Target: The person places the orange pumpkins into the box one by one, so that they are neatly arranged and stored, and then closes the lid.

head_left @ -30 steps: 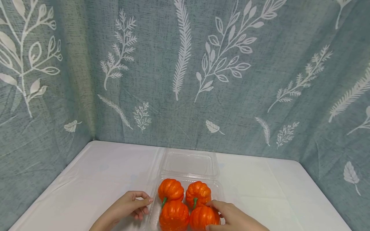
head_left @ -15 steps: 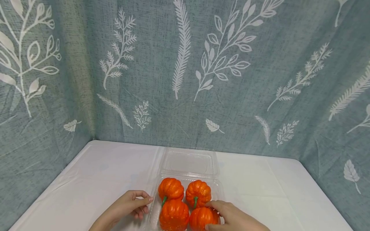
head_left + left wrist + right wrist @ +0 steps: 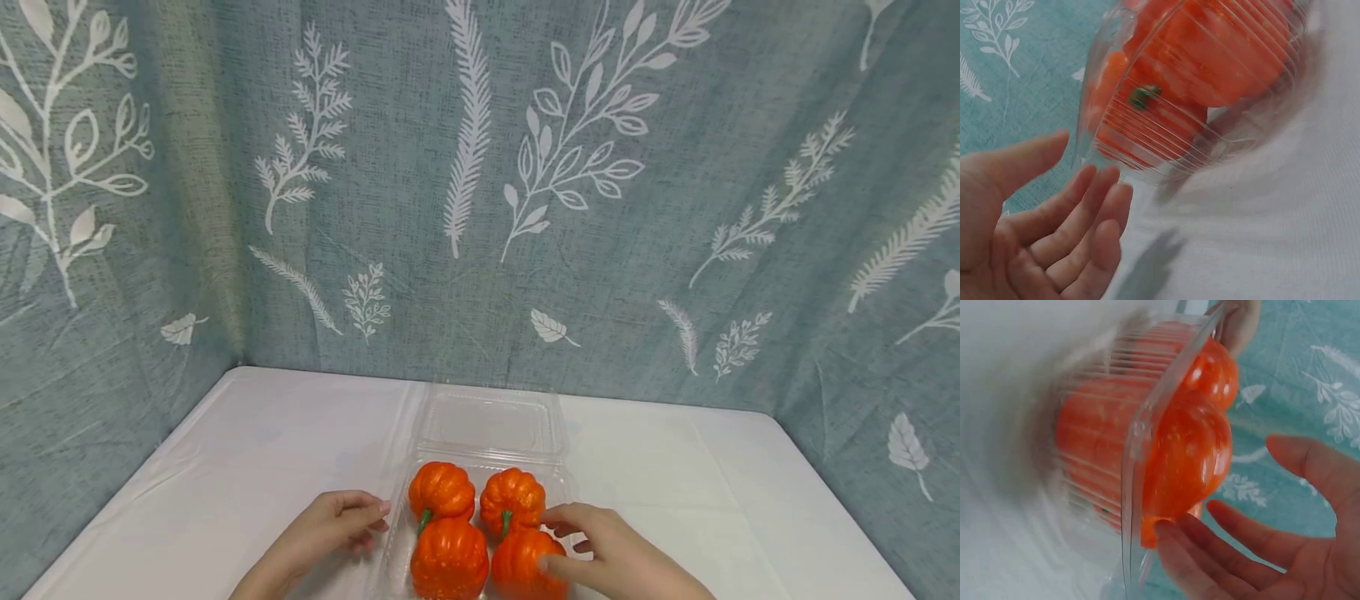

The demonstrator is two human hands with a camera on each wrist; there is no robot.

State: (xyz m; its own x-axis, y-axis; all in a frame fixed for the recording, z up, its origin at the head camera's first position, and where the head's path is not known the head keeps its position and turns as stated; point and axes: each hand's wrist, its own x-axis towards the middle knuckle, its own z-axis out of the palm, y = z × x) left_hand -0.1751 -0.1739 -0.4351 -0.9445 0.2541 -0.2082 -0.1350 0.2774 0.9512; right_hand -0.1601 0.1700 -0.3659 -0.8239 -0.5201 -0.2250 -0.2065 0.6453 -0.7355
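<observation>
A clear plastic clamshell container (image 3: 401, 562) holds several orange toy pumpkins. The front-right pumpkin (image 3: 523, 567) is beside my right hand (image 3: 603, 546), whose thumb and fingers are spread apart. In the right wrist view, a gap shows between those fingers (image 3: 1272, 534) and the rounded pumpkin (image 3: 1194, 450). My left hand (image 3: 322, 529) is at the container's left rim, its fingers loosely bent. The left wrist view shows the thumb and fingers (image 3: 1085, 225) apart near the ribbed wall (image 3: 1166, 150). Behind are a back-left pumpkin (image 3: 441, 490) and a back-right pumpkin (image 3: 512, 498), both with green stems.
The container's hinged lid (image 3: 491, 422) lies open toward the back edge of the white-covered table (image 3: 675, 492). A blue-green curtain (image 3: 420, 208) with white leaf prints hangs behind and along both sides.
My right hand has let go of the front-right pumpkin and drawn slightly right, its fingers spreading. My left hand stays at the left rim. The pumpkins remain in place.
</observation>
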